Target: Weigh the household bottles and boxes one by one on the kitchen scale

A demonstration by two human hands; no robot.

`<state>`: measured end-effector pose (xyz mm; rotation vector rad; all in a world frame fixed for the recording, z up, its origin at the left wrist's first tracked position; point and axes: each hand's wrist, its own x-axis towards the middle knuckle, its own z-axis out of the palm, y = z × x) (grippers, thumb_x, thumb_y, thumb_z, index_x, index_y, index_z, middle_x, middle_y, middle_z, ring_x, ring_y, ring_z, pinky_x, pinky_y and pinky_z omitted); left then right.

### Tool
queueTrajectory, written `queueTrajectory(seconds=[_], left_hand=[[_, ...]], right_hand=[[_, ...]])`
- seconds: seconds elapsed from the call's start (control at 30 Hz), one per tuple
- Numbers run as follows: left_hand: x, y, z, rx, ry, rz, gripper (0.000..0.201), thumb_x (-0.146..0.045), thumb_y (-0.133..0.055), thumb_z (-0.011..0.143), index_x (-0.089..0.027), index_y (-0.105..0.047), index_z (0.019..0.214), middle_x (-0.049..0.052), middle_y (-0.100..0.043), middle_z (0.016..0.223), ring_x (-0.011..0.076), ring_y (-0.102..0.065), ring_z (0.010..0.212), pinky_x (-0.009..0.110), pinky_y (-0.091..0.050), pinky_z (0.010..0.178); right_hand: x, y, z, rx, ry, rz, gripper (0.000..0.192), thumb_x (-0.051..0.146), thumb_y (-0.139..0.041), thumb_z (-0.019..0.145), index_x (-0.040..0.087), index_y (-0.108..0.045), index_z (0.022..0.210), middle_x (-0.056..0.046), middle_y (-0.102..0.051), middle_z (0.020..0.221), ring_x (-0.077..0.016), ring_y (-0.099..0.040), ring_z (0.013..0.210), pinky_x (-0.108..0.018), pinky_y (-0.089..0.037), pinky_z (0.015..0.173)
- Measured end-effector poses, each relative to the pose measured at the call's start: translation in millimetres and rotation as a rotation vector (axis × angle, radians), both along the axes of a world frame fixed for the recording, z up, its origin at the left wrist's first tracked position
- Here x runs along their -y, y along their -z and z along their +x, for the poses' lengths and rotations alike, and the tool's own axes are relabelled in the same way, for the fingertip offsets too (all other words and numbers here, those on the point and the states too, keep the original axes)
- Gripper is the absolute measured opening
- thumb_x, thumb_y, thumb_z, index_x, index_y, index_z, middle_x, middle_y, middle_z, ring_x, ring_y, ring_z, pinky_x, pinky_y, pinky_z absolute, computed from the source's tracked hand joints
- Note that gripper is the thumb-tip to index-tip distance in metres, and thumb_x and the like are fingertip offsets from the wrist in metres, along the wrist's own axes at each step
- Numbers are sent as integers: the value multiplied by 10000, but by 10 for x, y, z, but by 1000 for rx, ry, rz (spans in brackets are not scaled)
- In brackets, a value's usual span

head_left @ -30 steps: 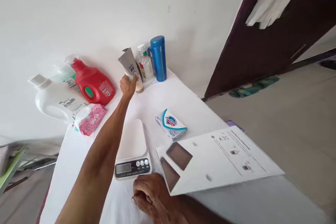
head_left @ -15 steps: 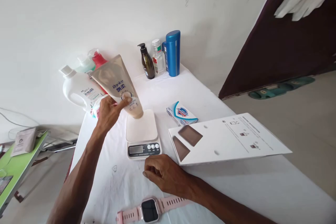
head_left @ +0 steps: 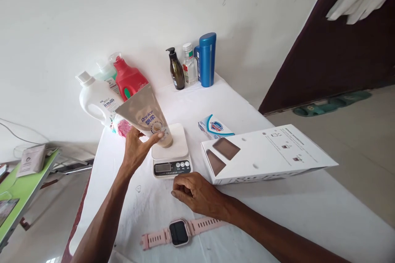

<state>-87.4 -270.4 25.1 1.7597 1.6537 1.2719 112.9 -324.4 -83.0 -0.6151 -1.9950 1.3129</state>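
With our left hand (head_left: 135, 150) we pinch a tube (head_left: 144, 113) between thumb and fingers, holding it tilted, its cap end down over the plate of the kitchen scale (head_left: 178, 141); whether it touches the plate we cannot tell. Our right hand (head_left: 197, 193) is loosely curled, fingers folded in, at the table (head_left: 148, 205) just in front of the scale, near the big white box (head_left: 265, 156). A pink watch (head_left: 179, 232) lies closer to us, and a soap box (head_left: 215, 126) sits beyond the white box.
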Motion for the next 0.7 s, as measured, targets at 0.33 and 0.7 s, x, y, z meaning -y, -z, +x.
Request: queueTrajectory(seconds=[0.33,0.7], left_hand=[[301,885,-354,171,-243,-101,484,-612,-486,995,-173,-686,954,25,-631,774,145,-577,668,273,-475,647],[299,903,-377,42,-139,-207,308,-481,-575,962,-197,-684,913,-1,-648,748,164,-581,693,280,-454,674]], right_hand=[[13,-11,25,12,-16,18,168,194,-594,884,192,-556,721,14,-599,679,-103,-502,558,-225,-373,549],[27,-7,23,54,-15,15,161,230,-589,927,199,-611,770,11,-625,694,-118,-520,569,-248,-406,566]])
